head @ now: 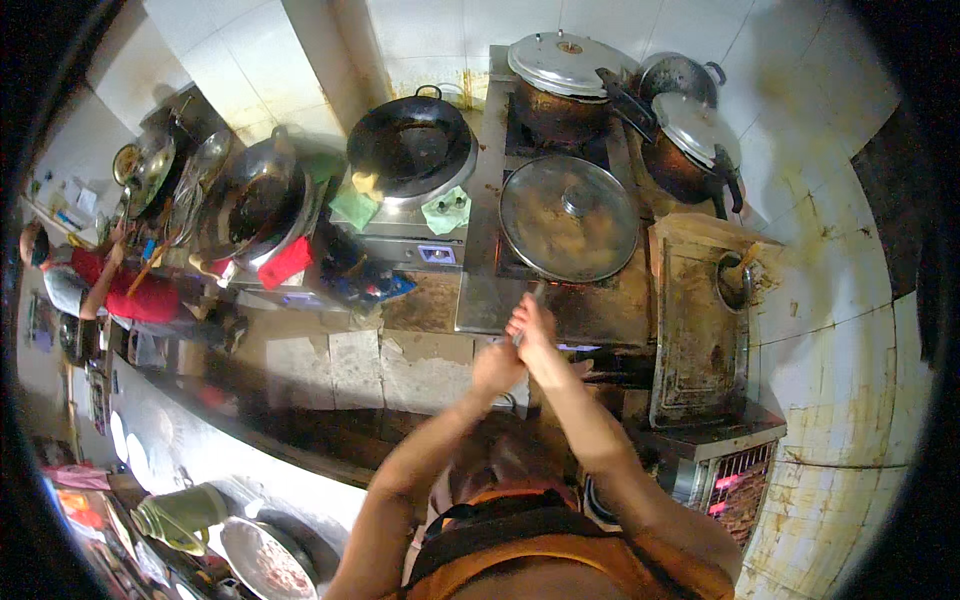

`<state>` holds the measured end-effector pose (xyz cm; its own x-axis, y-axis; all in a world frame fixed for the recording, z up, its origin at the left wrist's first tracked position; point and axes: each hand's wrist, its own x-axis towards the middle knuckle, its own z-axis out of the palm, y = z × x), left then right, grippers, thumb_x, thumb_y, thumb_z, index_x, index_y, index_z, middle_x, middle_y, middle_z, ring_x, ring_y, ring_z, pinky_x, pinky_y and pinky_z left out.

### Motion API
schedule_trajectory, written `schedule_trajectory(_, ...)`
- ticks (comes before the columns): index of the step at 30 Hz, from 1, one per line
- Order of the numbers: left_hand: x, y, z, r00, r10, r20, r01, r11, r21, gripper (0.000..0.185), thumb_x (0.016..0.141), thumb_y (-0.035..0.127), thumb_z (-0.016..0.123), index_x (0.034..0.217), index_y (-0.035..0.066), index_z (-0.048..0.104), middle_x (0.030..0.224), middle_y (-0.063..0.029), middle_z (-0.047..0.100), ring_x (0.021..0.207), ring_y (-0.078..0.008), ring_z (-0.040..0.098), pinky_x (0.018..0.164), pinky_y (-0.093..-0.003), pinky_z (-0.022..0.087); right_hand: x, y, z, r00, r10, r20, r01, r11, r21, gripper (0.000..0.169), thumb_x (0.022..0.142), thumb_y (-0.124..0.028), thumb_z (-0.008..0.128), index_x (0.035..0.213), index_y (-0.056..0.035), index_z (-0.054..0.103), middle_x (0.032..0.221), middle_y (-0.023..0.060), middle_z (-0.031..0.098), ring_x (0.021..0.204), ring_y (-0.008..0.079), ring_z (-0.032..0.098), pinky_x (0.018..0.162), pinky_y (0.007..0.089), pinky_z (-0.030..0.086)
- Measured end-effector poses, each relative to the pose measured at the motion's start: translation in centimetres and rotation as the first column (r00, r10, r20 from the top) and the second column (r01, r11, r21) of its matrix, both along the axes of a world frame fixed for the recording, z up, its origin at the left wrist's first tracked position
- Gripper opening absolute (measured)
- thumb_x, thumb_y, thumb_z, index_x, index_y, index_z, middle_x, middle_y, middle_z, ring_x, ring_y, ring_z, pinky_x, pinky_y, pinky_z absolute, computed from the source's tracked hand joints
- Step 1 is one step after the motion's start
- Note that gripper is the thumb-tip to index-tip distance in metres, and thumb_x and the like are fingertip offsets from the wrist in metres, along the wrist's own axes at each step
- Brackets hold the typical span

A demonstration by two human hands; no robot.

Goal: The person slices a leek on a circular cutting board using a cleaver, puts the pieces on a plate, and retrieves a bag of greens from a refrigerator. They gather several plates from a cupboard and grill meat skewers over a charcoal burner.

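Both of my hands are wrapped around a slim handle [539,289] that points toward the covered pan. My right hand [534,326] grips it nearer the stove, and my left hand [496,367] closes on it nearer my body. Just beyond my fingers, a clear glass lid [525,195] with a round knob [577,199] covers the pan. Yellowish-brown food shows blurred through the glass. A reddish glow shows at the burner edge below the lid. The join between handle and pan is not clear.
Behind the pan stands a large lidded pot [559,116]; a smaller lidded pot [679,165] is to its right. A dark wok [409,146] sits on the left burner. A grimy tray [701,337] lies right. A person in red [142,289] stands far left. A metal bowl [262,559] is lower left.
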<state>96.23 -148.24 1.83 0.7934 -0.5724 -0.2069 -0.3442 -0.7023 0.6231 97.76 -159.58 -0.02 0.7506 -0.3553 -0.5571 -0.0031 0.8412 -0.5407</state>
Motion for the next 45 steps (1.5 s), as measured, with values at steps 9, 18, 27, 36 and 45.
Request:
schedule_trajectory(9,-3.4,-2.6,0.4,0.967,0.246,-0.063,-0.254,0.945,-0.207,0.031,0.076,0.024,0.065,0.092,-0.001,0.054,0.070,-0.0256,0.063,0.067,-0.0456,0.063,0.060,-0.0551,0.049,-0.7,-1.8,3.4,0.960,0.150,-0.235,-0.180,0.977,-0.110,0.034,0.095,-0.037,0.058,0.080,-0.0113,0.041,0.058,-0.0015,0.039,0.042,0.0101,0.036,0.038,0.0284,0.032)
schedule_trajectory(18,-4.1,-3.2,0.0,0.976,0.168,-0.137,-0.204,0.928,-0.312,0.037,0.075,0.020,0.066,0.100,-0.003,0.051,0.066,-0.0257,0.061,0.063,-0.0448,0.062,0.057,-0.0512,0.049,-1.8,-2.9,4.5,0.962,0.092,-0.257,-0.141,0.974,-0.179,0.042,0.094,-0.041,0.058,0.073,-0.0127,0.036,0.054,-0.0052,0.034,0.042,0.0078,0.032,0.039,0.0278,0.030)
schedule_trajectory(27,-6.7,-3.7,0.4,0.981,0.169,-0.096,-0.193,0.911,-0.366,0.036,0.075,0.020,0.066,0.096,-0.006,0.051,0.067,-0.0269,0.061,0.062,-0.0454,0.061,0.058,-0.0516,0.049,-3.8,-3.6,5.0,0.921,0.206,-0.329,-0.245,0.966,-0.080,0.039,0.092,-0.043,0.061,0.079,-0.0126,0.040,0.058,-0.0042,0.036,0.043,0.0085,0.032,0.041,0.0281,0.031)
schedule_trajectory(36,-3.6,-3.6,1.1,0.977,0.139,-0.165,-0.187,0.926,-0.327,0.031,0.077,0.016,0.063,0.098,-0.002,0.050,0.076,-0.0281,0.062,0.075,-0.0470,0.061,0.065,-0.0519,0.048,-1.1,-3.5,3.7,0.948,0.177,-0.263,-0.208,0.974,-0.095,0.037,0.095,-0.041,0.058,0.080,-0.0133,0.037,0.057,-0.0033,0.037,0.042,0.0085,0.033,0.039,0.0278,0.031)
schedule_trajectory(45,-2.6,-2.9,-0.1,0.967,0.094,-0.238,-0.203,0.848,-0.490,0.026,0.076,0.012,0.066,0.093,-0.003,0.053,0.070,-0.0149,0.063,0.064,-0.0211,0.062,0.058,-0.0360,0.047,-0.5,-2.5,3.2,0.960,0.122,-0.250,-0.162,0.976,-0.147,0.039,0.094,-0.042,0.059,0.079,-0.0131,0.038,0.059,-0.0039,0.035,0.046,0.0092,0.033,0.042,0.0291,0.030)
